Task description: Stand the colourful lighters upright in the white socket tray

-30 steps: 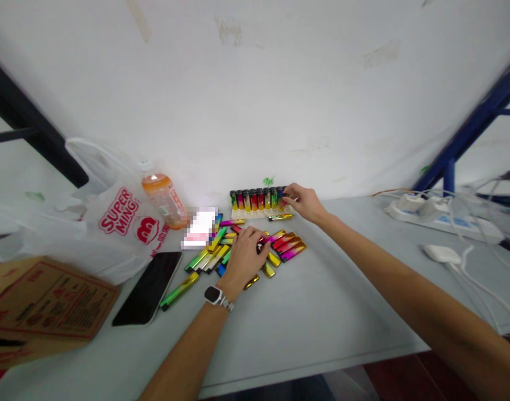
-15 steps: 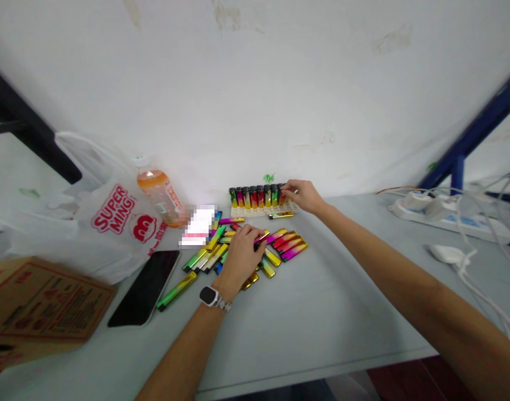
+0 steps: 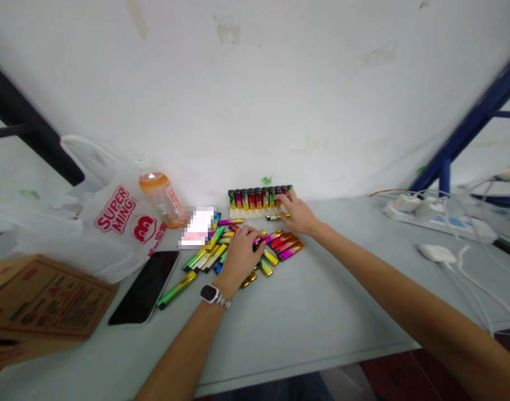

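Observation:
Upright colourful lighters [image 3: 251,199] with black tops stand in a row in a pale rack [image 3: 242,214] against the wall. My right hand [image 3: 297,214] is at the rack's right part, fingers apart, near a lighter [image 3: 275,217] lying in front of the rack. My left hand [image 3: 241,252], with a watch on its wrist, rests over a pile of loose metallic lighters [image 3: 213,257]; its fingers are bent around a pink and gold lighter. More lighters [image 3: 287,245] lie side by side to the right of the pile.
On the left are a phone [image 3: 145,288], a cardboard box [image 3: 50,303], a white plastic bag [image 3: 113,223] and an orange drink bottle [image 3: 162,197]. A blurred white item [image 3: 199,225] lies behind the pile. A power strip [image 3: 439,218] with cables and a white adapter [image 3: 436,253] are on the right.
My right hand has moved down and slightly left from the row's tops, letting go of a lighter there. Lighters at the row's right end now show. My left hand has stayed over the pile.

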The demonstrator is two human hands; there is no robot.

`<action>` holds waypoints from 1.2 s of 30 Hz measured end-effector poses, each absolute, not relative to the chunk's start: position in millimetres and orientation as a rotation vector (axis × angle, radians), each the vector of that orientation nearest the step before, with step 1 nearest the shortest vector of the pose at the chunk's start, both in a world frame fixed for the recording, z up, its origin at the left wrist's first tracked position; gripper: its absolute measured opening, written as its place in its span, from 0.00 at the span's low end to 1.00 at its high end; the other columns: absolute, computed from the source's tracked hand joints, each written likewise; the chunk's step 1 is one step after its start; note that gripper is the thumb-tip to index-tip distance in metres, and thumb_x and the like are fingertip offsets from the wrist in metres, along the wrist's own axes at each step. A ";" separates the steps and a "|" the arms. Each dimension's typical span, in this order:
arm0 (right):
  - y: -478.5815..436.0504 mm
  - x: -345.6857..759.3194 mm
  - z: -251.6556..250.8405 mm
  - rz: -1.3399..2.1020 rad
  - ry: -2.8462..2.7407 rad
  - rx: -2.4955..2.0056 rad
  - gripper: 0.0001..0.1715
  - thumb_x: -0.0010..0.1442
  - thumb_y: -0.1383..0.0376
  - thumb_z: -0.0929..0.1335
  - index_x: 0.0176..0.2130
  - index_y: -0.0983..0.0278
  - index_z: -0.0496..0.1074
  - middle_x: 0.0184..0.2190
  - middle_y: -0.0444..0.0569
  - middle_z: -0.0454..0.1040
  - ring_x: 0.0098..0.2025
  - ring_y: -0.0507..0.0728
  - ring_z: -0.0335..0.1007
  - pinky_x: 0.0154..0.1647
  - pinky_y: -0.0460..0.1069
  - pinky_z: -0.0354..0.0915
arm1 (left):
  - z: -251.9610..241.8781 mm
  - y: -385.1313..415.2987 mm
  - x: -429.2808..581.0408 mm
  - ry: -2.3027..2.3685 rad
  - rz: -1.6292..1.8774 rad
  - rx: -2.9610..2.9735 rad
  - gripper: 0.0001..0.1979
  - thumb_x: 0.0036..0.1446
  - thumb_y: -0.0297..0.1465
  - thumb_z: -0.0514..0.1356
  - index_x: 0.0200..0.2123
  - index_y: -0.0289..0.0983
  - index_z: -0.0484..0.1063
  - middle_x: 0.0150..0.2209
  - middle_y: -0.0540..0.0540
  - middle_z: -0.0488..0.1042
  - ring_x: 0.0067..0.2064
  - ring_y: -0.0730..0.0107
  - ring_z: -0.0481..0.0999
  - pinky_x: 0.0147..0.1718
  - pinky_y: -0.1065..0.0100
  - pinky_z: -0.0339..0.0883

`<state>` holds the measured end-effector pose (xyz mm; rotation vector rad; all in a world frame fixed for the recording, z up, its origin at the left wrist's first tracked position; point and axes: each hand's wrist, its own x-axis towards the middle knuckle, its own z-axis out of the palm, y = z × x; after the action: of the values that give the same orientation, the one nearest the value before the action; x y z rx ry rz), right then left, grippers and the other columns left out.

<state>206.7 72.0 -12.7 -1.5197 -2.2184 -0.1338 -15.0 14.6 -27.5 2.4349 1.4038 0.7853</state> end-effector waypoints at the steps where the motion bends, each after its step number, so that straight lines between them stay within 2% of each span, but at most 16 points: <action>1: 68.3 203.7 -12.9 -0.121 -2.293 -1.532 0.28 0.60 0.67 0.65 0.60 0.65 0.67 0.51 0.58 0.64 0.45 0.61 0.69 0.49 0.55 0.66 | -27.9 14.6 -14.9 1.404 0.785 2.444 0.08 0.61 0.29 0.60 0.42 0.37 0.78 0.44 0.42 0.74 0.49 0.56 0.73 0.52 0.54 0.66; 6: 71.6 194.5 -7.7 0.012 -2.500 -1.680 0.20 0.59 0.65 0.66 0.52 0.64 0.73 0.50 0.60 0.70 0.50 0.64 0.70 0.50 0.55 0.64 | -29.9 13.9 -15.4 1.418 0.784 2.470 0.08 0.62 0.31 0.59 0.42 0.38 0.77 0.44 0.43 0.74 0.49 0.55 0.73 0.51 0.53 0.66; 10: 80.3 190.2 1.2 0.096 -2.518 -1.703 0.12 0.55 0.66 0.69 0.42 0.64 0.77 0.42 0.56 0.77 0.42 0.61 0.73 0.41 0.50 0.63 | -29.4 13.3 -15.5 1.399 0.841 2.446 0.08 0.62 0.32 0.59 0.43 0.38 0.76 0.45 0.42 0.74 0.50 0.55 0.73 0.51 0.52 0.66; 15: 68.2 178.8 4.8 0.453 -2.239 -1.355 0.07 0.57 0.68 0.69 0.38 0.67 0.75 0.28 0.47 0.76 0.29 0.53 0.69 0.31 0.46 0.59 | -23.8 11.7 -12.5 1.349 1.223 2.152 0.18 0.65 0.39 0.57 0.54 0.37 0.68 0.52 0.39 0.72 0.52 0.58 0.72 0.54 0.54 0.66; 18: 49.4 168.4 3.9 0.714 -1.999 -1.109 0.06 0.58 0.64 0.69 0.35 0.66 0.73 0.25 0.44 0.74 0.27 0.51 0.67 0.30 0.45 0.59 | -19.9 9.3 -10.1 1.246 1.319 1.931 0.23 0.65 0.42 0.56 0.59 0.38 0.62 0.57 0.37 0.71 0.56 0.58 0.72 0.54 0.55 0.66; 21: 29.0 157.9 1.8 0.848 -1.860 -0.978 0.10 0.59 0.60 0.70 0.35 0.65 0.74 0.26 0.43 0.74 0.28 0.51 0.66 0.30 0.46 0.60 | -16.7 5.6 -6.3 1.154 1.281 1.820 0.24 0.66 0.44 0.54 0.59 0.38 0.63 0.51 0.39 0.75 0.51 0.60 0.75 0.50 0.58 0.68; 24: 12.4 152.3 -0.9 0.928 -1.755 -0.929 0.11 0.59 0.59 0.70 0.38 0.64 0.74 0.27 0.43 0.74 0.29 0.51 0.67 0.32 0.47 0.61 | -14.5 1.6 0.0 1.111 1.268 1.773 0.20 0.65 0.46 0.54 0.51 0.37 0.69 0.37 0.45 0.76 0.39 0.65 0.75 0.40 0.65 0.68; 27: 2.3 155.5 -3.5 0.983 -1.651 -0.907 0.16 0.56 0.62 0.70 0.45 0.64 0.73 0.24 0.40 0.70 0.26 0.51 0.63 0.29 0.47 0.59 | -14.0 -1.8 5.8 1.111 1.260 1.746 0.19 0.65 0.46 0.53 0.35 0.36 0.70 0.26 0.52 0.68 0.29 0.72 0.67 0.30 0.70 0.61; 30: -0.9 165.1 -7.8 1.084 -1.530 -0.857 0.19 0.53 0.65 0.69 0.47 0.64 0.71 0.23 0.38 0.66 0.24 0.50 0.60 0.27 0.46 0.55 | -15.1 -3.7 7.6 1.167 1.254 1.745 0.22 0.63 0.47 0.55 0.24 0.37 0.64 0.22 0.55 0.58 0.26 0.76 0.58 0.26 0.70 0.53; 36: 0.3 169.4 -19.3 1.130 -1.448 -0.933 0.15 0.49 0.65 0.67 0.40 0.64 0.72 0.22 0.38 0.65 0.22 0.49 0.57 0.25 0.46 0.53 | -15.0 -5.3 3.7 1.273 1.273 1.714 0.22 0.60 0.45 0.56 0.20 0.37 0.61 0.19 0.56 0.53 0.24 0.76 0.54 0.25 0.70 0.49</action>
<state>169.4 0.3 -19.3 -0.9334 -1.4479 1.1298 3.7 -5.3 -15.0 1.7145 1.2733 1.2734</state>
